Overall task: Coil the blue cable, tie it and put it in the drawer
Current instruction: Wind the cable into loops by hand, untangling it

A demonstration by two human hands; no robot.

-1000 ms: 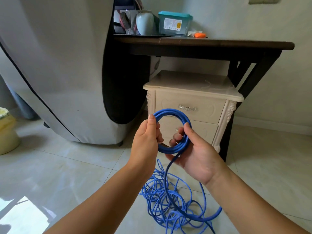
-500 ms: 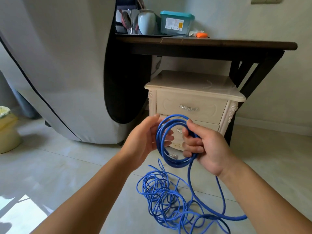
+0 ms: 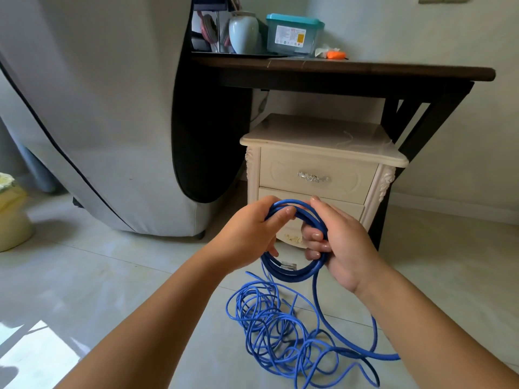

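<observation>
Head view: both hands, left hand (image 3: 247,234) and right hand (image 3: 341,242), grip blue cable (image 3: 292,272) coil.

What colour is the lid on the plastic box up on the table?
Teal, on the box lid, seen best in the head view.

No words or numbers could be read anywhere. The see-through box (image 3: 315,37) with the teal lid stood on the dark table (image 3: 365,71). It had a white label (image 3: 290,36) with an orange square on its front, but the print was too small and fuzzy to read.
</observation>
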